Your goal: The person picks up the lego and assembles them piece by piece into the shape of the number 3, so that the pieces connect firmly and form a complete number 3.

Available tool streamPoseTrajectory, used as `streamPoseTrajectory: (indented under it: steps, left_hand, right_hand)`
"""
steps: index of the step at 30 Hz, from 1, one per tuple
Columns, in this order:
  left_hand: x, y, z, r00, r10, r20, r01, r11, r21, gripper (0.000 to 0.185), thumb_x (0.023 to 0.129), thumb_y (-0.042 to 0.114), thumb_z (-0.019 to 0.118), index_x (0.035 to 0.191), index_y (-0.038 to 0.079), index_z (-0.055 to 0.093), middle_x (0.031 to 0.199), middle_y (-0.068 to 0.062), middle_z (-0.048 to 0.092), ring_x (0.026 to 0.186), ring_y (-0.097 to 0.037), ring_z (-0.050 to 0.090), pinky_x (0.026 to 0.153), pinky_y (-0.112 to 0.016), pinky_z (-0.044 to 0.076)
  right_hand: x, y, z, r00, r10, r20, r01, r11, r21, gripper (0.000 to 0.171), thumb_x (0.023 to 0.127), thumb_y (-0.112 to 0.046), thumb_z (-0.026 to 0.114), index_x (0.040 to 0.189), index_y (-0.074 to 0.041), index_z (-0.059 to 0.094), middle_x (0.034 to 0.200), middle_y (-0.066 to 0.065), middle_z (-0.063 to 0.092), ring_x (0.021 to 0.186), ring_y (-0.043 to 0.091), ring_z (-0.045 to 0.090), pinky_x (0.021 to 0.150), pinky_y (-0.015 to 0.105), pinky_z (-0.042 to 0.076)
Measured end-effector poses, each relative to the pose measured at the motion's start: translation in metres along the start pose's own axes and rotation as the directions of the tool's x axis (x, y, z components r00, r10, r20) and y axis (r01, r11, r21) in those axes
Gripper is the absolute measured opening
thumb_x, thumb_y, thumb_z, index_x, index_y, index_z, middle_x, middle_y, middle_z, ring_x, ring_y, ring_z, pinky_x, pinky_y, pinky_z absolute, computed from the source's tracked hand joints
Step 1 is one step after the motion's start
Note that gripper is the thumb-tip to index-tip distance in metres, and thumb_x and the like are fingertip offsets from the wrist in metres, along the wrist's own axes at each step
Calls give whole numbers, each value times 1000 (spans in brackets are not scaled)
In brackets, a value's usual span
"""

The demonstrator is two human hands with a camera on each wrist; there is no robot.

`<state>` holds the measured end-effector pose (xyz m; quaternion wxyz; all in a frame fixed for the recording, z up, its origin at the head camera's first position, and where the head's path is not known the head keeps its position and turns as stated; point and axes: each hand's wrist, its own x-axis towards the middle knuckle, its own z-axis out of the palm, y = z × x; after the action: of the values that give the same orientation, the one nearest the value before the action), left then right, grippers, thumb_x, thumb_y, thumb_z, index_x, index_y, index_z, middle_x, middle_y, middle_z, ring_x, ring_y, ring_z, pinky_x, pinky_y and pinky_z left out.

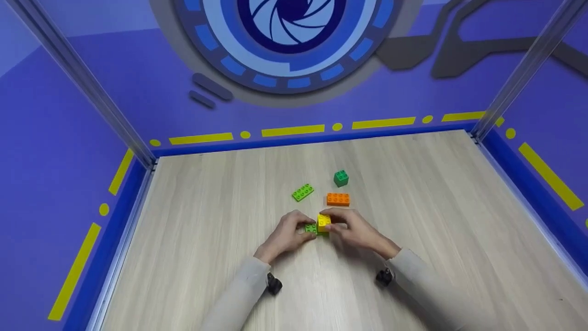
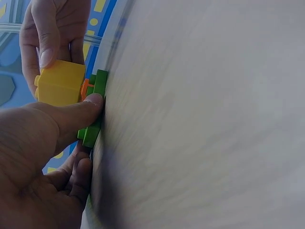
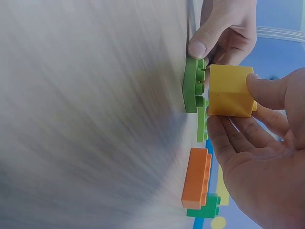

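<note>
Pale wood-grain table [image 1: 413, 257], purple walls [image 1: 55, 138] with yellow dashes. Left hand [image 1: 287, 234] pins flat green plate [image 2: 95, 107]; right hand [image 1: 356, 232] pinches square yellow brick [image 3: 229, 90] on it.

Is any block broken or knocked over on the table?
Nothing stands out. The right hand holds a yellow block over a green plate steadied by the left hand. The other blocks sit flat, whole.

No words, labels, brand names or numbers can be read in any of the views. The bricks show bare studs with no legible lettering. The back wall [image 1: 138, 82] carries only graphic marks: a blue-and-white aperture emblem [image 1: 289, 32] and, below that emblem, a row of yellow dashes and dots [image 1: 294, 130] just above the surface [image 1: 413, 257].
</note>
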<state>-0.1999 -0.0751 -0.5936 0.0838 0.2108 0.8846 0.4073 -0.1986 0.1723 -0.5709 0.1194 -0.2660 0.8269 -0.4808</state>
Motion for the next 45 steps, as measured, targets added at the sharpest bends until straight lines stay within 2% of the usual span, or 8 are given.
streamPoseTrajectory:
  steps: [13,19,32,41,45]
  left_hand:
    - [1,-3,0,1000,13,-8,-13,1000,-20,33,93,22,85,123,9,79,113,-4,71,107,-20,63,96,-36,51]
    - [0,-2,0,1000,24,-13,-24,1000,-9,33,94,22,85,123,10,79,113,-4,71,107,-20,63,95,-35,52]
    - [0,-2,-1,1000,26,-12,-26,1000,-2,33,93,22,85,124,10,79,114,-4,71,107,-19,63,96,-35,51]
    - [1,-4,1,999,26,-18,-27,999,-27,32,92,21,86,122,11,80,111,-3,70,103,-18,64,93,-35,54]
    - [2,-5,1,999,28,-18,-29,999,-32,32,92,20,87,121,11,81,109,-2,70,102,-18,63,92,-35,53]
  right_hand:
    - [1,3,3,1000,-8,-5,8,1000,-24,39,104,-5,67,143,0,64,141,18,68,130,34,66,112,51,53]
    - [1,2,4,1000,0,4,0,1000,-22,40,105,-5,66,144,1,63,144,19,66,134,36,64,113,53,52]
    - [0,5,6,1000,14,4,-14,1000,-2,38,103,-3,69,140,-2,66,136,10,71,127,28,68,112,47,53]
    - [0,4,5,1000,5,-7,-5,1000,2,34,102,-3,70,136,-6,70,132,10,73,125,32,69,112,52,53]
    - [1,3,5,1000,-7,-8,7,1000,16,32,102,-3,70,134,-5,71,129,10,74,126,33,69,112,53,53]
